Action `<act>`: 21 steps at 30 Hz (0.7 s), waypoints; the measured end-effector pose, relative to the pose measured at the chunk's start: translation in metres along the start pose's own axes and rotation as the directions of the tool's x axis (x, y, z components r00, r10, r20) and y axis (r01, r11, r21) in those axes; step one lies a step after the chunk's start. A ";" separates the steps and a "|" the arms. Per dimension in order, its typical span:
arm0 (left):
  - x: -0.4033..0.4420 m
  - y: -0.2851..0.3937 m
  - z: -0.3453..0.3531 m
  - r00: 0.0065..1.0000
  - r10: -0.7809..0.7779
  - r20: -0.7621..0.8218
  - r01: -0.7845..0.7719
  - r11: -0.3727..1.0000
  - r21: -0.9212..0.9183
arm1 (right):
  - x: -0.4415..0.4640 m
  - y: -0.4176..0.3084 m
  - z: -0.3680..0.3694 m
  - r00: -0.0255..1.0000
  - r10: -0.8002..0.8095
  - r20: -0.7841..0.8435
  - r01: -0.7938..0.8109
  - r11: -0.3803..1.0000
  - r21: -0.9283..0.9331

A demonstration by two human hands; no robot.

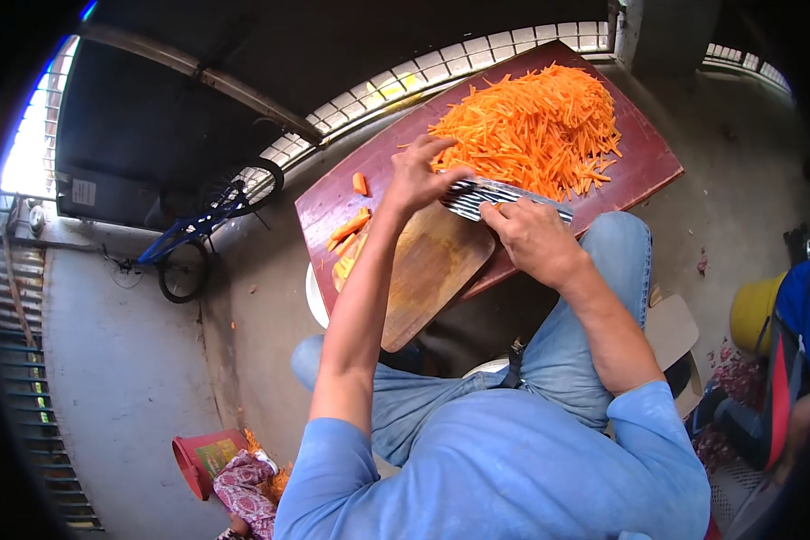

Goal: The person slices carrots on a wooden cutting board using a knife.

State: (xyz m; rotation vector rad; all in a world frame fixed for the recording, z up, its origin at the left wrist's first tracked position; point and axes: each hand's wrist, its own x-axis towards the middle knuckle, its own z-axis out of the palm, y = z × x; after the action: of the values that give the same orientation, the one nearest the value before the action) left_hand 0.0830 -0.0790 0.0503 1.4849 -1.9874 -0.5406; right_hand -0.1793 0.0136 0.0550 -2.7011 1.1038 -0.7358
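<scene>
A shiny corrugated metal blade [470,200], like a crinkle cutter, is gripped in my right hand [535,236] over the near edge of the carrot pile. My left hand [420,177] is raised by the blade's left end, with thumb and fingers apart; whether the thumb touches the metal I cannot tell. Beyond both hands lies a large heap of orange carrot sticks [535,126]. Under my left forearm, a wooden cutting board [436,261] slants toward my lap. Larger carrot pieces [349,230] lie left of my forearm, and one short chunk [360,184] sits farther back.
The dark red table [639,148] holds the heap and board. A blue bicycle [184,236] stands by the wall at left. At lower left, a red bucket [209,457] is beside another person's patterned clothing [247,490]. A yellow container [754,313] is at right.
</scene>
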 end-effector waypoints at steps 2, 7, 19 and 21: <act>-0.009 0.025 0.002 0.991 0.130 0.034 -0.135 0.961 0.242 | 0.001 -0.001 0.001 1.000 0.001 0.008 -0.001 1.000 -0.011; 0.009 0.007 0.014 0.896 0.387 -0.217 -0.228 0.822 0.522 | 0.001 -0.005 0.003 0.999 0.043 0.009 -0.043 0.999 0.029; -0.105 -0.055 -0.100 0.998 0.002 -0.064 0.026 0.900 0.434 | -0.002 0.005 0.008 0.993 0.117 -0.024 -0.103 0.941 0.321; -0.138 -0.070 -0.132 0.985 -0.170 -0.026 0.164 0.888 0.430 | -0.002 0.004 0.007 0.994 0.103 -0.027 -0.089 0.942 0.323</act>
State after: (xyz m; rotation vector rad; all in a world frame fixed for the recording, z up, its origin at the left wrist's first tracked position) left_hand 0.2491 0.0358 0.0743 1.9356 -2.0913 -0.1775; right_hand -0.1799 0.0117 0.0469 -2.3526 1.0152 -0.8767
